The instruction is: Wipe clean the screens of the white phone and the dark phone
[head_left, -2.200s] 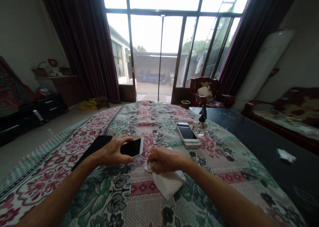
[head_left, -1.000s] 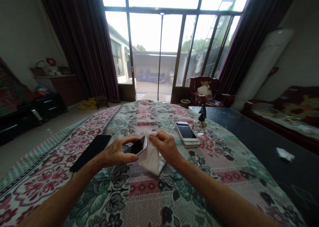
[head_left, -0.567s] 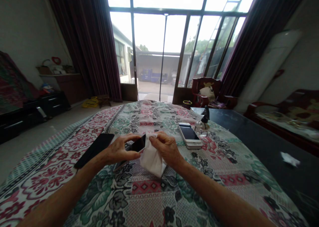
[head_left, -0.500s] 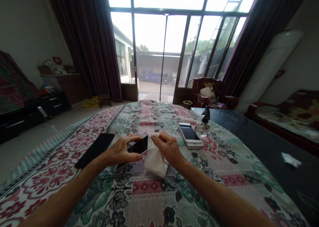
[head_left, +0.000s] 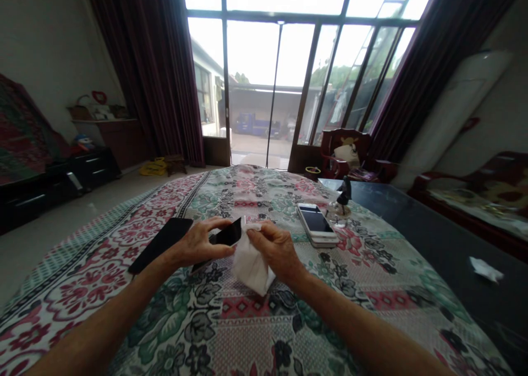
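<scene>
Left hand (head_left: 197, 246) pinches a dark phone (head_left: 228, 236) by its edges, right hand (head_left: 275, 249) presses a white cloth (head_left: 249, 265) against its end. Plenty of bare floral tablecloth (head_left: 247, 332) up front; a black phone (head_left: 160, 244) lies left, white phones (head_left: 317, 225) right.

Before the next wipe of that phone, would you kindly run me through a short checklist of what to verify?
1. Left hand grips the phone by its edges: ok.
2. Right hand holds the white cloth against the phone's end: ok.
3. Phone lifted clear of the patterned tablecloth: ok.
4. Screen free of smudges: cannot tell.
5. Stacked phones and the black phone lie apart from both hands: ok.
</scene>
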`<state>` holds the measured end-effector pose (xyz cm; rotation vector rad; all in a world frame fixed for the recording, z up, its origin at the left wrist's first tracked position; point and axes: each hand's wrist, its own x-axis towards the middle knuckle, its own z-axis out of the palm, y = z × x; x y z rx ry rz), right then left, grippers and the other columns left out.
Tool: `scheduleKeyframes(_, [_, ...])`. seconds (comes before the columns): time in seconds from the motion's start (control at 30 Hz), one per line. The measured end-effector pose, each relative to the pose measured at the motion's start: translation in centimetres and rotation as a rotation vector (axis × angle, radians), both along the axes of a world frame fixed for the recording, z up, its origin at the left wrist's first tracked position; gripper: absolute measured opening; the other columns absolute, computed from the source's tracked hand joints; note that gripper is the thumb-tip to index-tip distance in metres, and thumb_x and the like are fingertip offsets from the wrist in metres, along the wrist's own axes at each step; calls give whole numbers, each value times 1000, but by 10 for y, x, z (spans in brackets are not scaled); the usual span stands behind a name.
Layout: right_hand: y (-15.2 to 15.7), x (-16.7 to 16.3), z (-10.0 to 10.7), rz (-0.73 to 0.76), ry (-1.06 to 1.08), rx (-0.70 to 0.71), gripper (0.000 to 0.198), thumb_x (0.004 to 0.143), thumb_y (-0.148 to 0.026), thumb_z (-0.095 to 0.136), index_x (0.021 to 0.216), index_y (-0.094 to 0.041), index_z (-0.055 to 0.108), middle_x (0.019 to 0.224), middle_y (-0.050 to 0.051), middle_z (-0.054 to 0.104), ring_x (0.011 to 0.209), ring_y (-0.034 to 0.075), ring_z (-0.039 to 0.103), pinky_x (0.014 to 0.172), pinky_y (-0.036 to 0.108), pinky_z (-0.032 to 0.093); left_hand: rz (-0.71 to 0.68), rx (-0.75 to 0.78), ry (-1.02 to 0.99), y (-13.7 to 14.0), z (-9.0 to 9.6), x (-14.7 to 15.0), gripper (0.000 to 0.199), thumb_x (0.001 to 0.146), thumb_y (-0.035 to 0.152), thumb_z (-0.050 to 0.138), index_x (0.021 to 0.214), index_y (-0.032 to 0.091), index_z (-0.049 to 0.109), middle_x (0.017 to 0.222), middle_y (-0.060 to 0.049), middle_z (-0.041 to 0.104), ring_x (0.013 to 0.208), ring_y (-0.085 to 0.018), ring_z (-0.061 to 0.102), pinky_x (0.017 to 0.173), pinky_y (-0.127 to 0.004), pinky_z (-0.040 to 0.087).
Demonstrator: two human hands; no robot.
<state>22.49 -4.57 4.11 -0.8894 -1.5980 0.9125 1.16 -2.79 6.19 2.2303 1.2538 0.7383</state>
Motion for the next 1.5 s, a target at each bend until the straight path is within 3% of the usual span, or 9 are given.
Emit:
scheduleKeyframes(0.23, [22, 13, -10, -140, -8, -32, 34, 81, -41, 59, 56, -20, 48, 60, -3, 42, 61, 11, 42, 51, 23, 35, -85, -25, 4, -11, -2, 19, 59, 64, 36, 72, 119, 19, 61, 121, -8, 62, 110, -27, 57, 99, -45, 44])
scheduleKeyframes(0.57, [0, 0, -5, -23, -21, 25, 21, 82, -38, 59, 79, -20, 69, 80, 3, 58, 72, 14, 52, 60, 26, 42, 13, -3, 11, 4, -7, -1, 59, 67, 43, 70, 119, 17, 61, 119, -9, 64, 111, -27, 58, 100, -42, 42])
scheduleKeyframes(0.83, [23, 13, -15, -130, 8, 6, 28, 81, -38, 60, 61, -20, 57, 64, -1, 50, 65, 12, 46, 56, 24, 38, -104, -35, -12, -9, -2, 16, 57, 64, 37, 71, 118, 19, 62, 118, -7, 64, 109, -27, 58, 97, -43, 45])
scheduleKeyframes(0.97, [24, 14, -17, -151, 28, 4, 27, 82, -38, 60, 64, -19, 58, 64, -1, 49, 64, 12, 45, 55, 24, 38, -116, -38, -20, -12, 0, 19, 58, 63, 36, 72, 117, 18, 62, 119, -8, 64, 109, -27, 58, 97, -42, 45])
scheduleKeyframes(1.27, [0, -2, -6, -35, 26, 71, 19, 82, -35, 60, 77, -19, 69, 81, 3, 59, 71, 13, 52, 60, 24, 42, -22, -7, -9, 3, -6, -1, 54, 68, 40, 70, 117, 19, 63, 118, -8, 65, 109, -27, 58, 99, -43, 42])
scheduleKeyframes(1.5, [23, 13, -19, -182, 20, 27, 26, 82, -38, 59, 64, -19, 59, 64, -2, 50, 63, 12, 46, 55, 23, 37, -124, -42, -23, -10, -3, 18, 58, 62, 34, 74, 117, 18, 62, 117, -7, 64, 107, -26, 59, 96, -41, 45])
